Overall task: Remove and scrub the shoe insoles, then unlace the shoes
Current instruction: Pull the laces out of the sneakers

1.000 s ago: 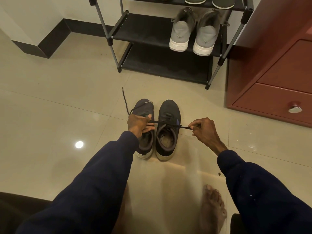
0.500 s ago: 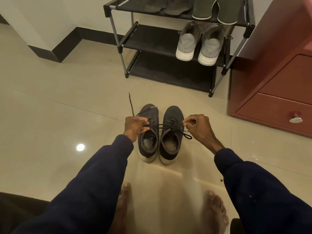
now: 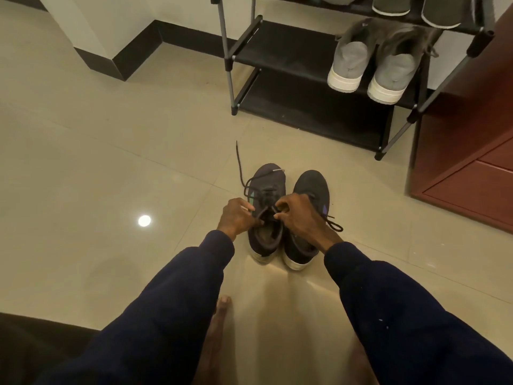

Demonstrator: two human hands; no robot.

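Two dark grey shoes with pale soles stand side by side on the tiled floor, toes pointing away from me. My left hand (image 3: 237, 216) and my right hand (image 3: 298, 215) meet over the left shoe (image 3: 266, 218), both pinching its black lace (image 3: 244, 176) near the tongue. One loose end of that lace trails out over the floor to the upper left. The right shoe (image 3: 311, 187) lies partly under my right wrist, with a short lace loop (image 3: 334, 225) hanging at its right side. No insoles are visible.
A black metal shoe rack (image 3: 291, 59) stands ahead, with a pair of grey high-tops (image 3: 369, 68) on its middle shelf. A reddish wooden cabinet (image 3: 472, 168) is on the right. My bare foot (image 3: 220, 309) rests on the floor below the shoes.
My right hand has let go of the right shoe's lace and crossed left to the left shoe. My left hand stays at the left shoe. The camera has moved closer.
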